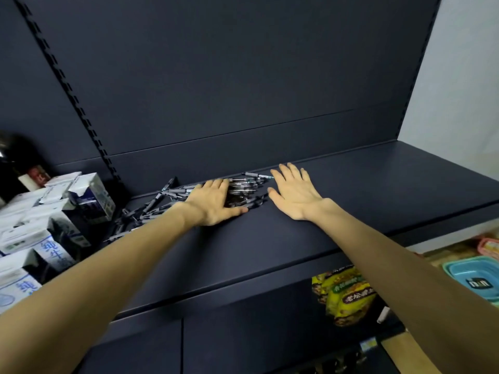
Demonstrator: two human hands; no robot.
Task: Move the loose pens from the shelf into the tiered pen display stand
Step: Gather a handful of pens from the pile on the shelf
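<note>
On a dark blue shelf point(351, 211) at about chest height, I see both bare arms stretched forward toward a loose heap of pens point(243, 188) lying against the shelf's back panel point(243, 76). My view looks down from the head camera. I see the left hand point(216, 202) lying palm down with its fingers straight, covering the middle of the heap, its thumb on the shelf surface. More pens fan out to the left of that hand, scattered at mixed angles toward the shelf's left end. I see the right hand point(294, 191) flat and spread, palm down on the shelf just beside the right end of the heap, its thumb and forefinger close to the outermost pens; I cannot tell whether they touch. Neither hand grips anything. I can find no tiered display stand in this view. Left of the pens stand white and blue cartons point(54, 220) beside a dark bottle point(16, 163). Below the shelf, at right, I see yellow-green snack packets point(343, 295) and a turquoise basket point(475, 276).
</note>
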